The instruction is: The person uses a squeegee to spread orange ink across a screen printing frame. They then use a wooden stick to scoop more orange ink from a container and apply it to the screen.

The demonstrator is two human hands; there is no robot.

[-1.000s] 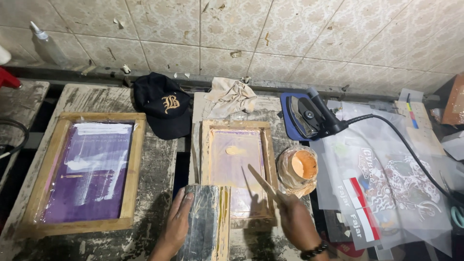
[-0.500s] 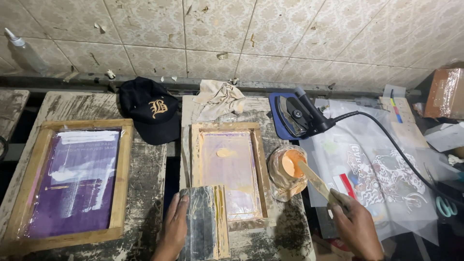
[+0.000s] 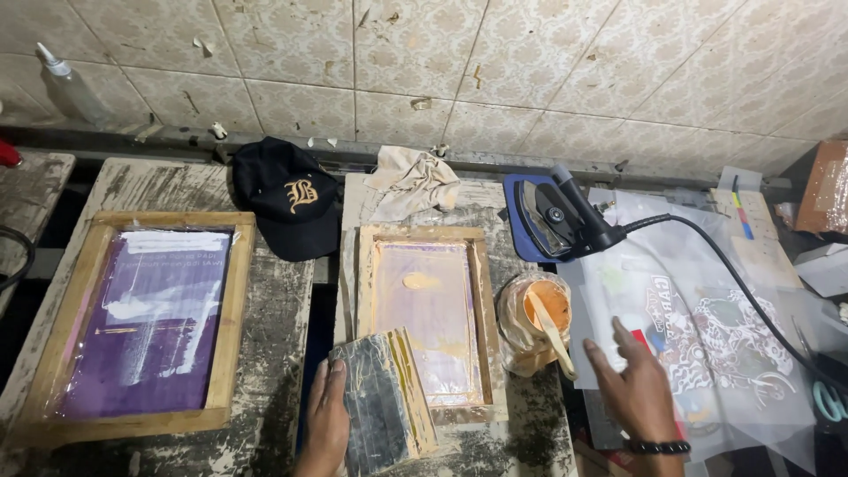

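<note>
Left hand [image 3: 325, 422] grips squeegee [image 3: 382, 399] at frame [image 3: 484, 305] edge; right hand [image 3: 638, 389] open.

Scissors [image 3: 830, 399] and cardboard box [image 3: 829, 187] are cut off at right.

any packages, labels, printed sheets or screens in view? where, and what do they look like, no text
Small printing screen: centre bench, wooden frame, pale purple mesh with an orange blob.
Large printing screen: left bench, wooden frame, purple mesh under clear film.
Printed transparent sheet: right, by the right hand, white and dark artwork.
Cardboard box: far right edge, brown, film-wrapped.
Ink tub: right of the small screen, bagged, orange ink, stick inside.
</note>
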